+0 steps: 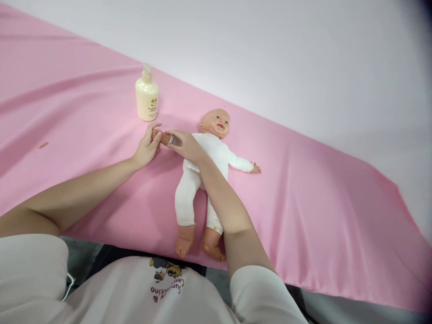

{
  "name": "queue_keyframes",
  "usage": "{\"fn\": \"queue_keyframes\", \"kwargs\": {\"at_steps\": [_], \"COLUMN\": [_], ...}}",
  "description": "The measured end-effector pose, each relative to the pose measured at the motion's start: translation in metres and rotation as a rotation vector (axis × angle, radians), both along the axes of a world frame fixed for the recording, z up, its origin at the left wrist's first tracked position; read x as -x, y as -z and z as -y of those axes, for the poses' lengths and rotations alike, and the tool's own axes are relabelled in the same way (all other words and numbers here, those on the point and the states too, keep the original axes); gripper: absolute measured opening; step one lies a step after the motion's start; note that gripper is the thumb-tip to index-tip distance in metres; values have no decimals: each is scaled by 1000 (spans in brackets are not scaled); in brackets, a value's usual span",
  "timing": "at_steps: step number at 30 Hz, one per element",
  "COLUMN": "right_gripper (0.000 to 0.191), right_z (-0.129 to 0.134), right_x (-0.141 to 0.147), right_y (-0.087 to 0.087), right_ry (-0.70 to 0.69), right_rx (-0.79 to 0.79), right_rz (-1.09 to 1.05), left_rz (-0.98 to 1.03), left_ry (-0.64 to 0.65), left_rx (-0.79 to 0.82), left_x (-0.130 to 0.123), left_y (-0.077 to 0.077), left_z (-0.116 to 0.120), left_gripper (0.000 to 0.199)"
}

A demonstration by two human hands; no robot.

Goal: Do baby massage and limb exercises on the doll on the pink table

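Observation:
A baby doll (212,155) with a white cloth body lies on its back on the pink cloth, head away from me and feet toward me. Its arm on my left is stretched out sideways between my hands. My left hand (148,146) is closed around the doll's small hand at the end of that arm. Wrapped over the same arm near the white cuff is my right hand (184,144), with the forearm passing over the doll's body and leg. The doll's other arm (245,163) lies spread out to the right.
A cream pump bottle (147,96) stands upright just beyond my left hand. The pink cloth (313,216) covers the table and has folds. A small orange-brown piece (43,145) lies at the left. Behind the table rises a white wall (286,58).

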State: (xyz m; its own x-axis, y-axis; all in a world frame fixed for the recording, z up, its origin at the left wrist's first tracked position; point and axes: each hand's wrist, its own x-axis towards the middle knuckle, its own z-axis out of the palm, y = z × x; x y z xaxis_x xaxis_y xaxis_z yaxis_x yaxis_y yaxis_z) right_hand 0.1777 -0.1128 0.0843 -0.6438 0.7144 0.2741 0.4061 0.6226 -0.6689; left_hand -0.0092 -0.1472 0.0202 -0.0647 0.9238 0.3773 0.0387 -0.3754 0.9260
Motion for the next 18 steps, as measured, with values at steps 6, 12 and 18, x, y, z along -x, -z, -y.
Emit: {"fn": "queue_keyframes", "kwargs": {"at_steps": [6,12,18], "right_gripper": [44,59,55], "right_z": [0,3,3], "right_x": [-2,4,12], "right_y": [-1,4,6], "right_ry": [-34,-86,-45], "right_rx": [-30,-92,-104], "right_rz": [21,125,227], "left_rz": [55,109,51], "left_ry": [38,13,12], "left_rx": [43,123,131], "left_x": [1,3,6], "left_y": [-2,-11,-13], "left_z": [-2,-3,-8], "left_gripper": [36,37,41]}}
